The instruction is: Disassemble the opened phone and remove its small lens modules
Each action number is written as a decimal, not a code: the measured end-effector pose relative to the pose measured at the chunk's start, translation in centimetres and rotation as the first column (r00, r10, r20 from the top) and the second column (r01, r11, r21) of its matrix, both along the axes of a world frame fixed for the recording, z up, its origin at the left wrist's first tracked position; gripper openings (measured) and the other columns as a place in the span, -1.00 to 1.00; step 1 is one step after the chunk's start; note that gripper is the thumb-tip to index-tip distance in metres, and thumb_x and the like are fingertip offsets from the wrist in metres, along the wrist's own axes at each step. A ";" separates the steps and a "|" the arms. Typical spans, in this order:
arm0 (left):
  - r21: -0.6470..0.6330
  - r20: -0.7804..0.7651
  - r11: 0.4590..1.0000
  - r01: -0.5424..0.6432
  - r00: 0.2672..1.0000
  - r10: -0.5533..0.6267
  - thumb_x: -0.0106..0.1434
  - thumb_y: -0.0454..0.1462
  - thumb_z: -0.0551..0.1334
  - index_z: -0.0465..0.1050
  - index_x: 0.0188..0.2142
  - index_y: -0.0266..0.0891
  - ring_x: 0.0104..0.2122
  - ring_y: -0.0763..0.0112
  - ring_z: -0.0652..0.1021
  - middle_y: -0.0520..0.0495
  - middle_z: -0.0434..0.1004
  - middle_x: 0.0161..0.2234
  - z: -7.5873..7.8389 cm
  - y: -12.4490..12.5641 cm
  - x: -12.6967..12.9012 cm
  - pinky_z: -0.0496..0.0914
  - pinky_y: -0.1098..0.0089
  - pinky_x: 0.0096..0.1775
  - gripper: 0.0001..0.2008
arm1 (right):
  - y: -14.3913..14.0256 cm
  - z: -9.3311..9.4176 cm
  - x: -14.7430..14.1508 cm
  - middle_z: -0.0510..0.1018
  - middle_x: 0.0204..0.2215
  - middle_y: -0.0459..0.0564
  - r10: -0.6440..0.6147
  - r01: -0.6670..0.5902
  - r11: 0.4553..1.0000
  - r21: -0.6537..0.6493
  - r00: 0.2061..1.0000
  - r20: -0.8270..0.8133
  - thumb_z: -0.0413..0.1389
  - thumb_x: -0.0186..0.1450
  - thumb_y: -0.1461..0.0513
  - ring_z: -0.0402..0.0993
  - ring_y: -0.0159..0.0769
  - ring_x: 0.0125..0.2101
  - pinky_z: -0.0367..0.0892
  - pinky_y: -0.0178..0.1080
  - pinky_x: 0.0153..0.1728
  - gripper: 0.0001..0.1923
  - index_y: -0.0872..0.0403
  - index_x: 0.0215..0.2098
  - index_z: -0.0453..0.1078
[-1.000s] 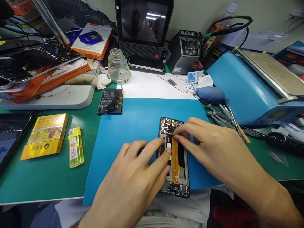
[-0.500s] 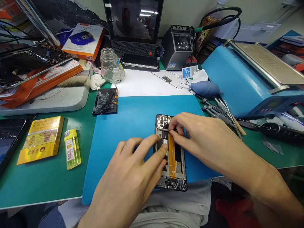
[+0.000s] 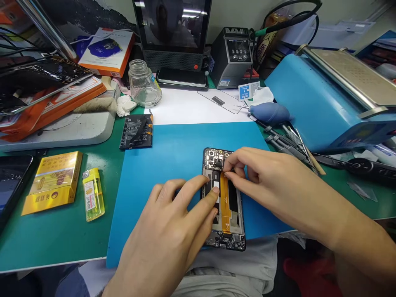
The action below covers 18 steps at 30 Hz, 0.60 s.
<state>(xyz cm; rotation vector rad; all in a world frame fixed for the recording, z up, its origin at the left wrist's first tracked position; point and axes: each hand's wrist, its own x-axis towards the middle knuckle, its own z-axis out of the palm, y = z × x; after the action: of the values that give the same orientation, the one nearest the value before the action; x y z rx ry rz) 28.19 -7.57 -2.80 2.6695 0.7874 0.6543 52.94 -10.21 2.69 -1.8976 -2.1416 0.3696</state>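
- Right hand [image 3: 266, 175] has edged slightly rightward over the phone [image 3: 225, 206], fingertips pinched near its top; cannot tell what they hold.
- Left hand [image 3: 168, 231], half-spread, rests on the phone.

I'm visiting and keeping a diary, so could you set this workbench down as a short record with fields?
Work piece: opened phone on a blue mat, inner parts showing
Left hand: fingertips on the phone's left part
Right hand: thumb and forefinger at the upper end of the orange strip; whether they grip it is unclear
Left of mat: yellow lighter, gold box
Far left corner: black battery
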 end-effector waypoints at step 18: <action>-0.027 -0.022 1.000 -0.005 1.000 0.004 0.68 -0.28 0.15 0.53 0.31 -0.08 0.10 0.14 0.41 -0.01 0.51 0.35 0.1 -0.2 0.0 0.28 0.10 0.04 -0.68 | -4.2 -4.7 -1.0 0.53 -0.10 -0.11 -0.060 -0.004 0.902 0.432 0.989 0.134 0.13 0.63 0.33 0.40 -0.53 -0.43 0.29 -0.26 -0.44 -0.72 0.09 0.25 0.53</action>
<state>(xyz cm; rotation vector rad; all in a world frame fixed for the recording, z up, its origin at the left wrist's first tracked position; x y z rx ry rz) 28.16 -7.75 -2.74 2.6552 0.8028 0.6127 51.95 -14.45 -1.96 -1.7336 -2.0608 -0.2437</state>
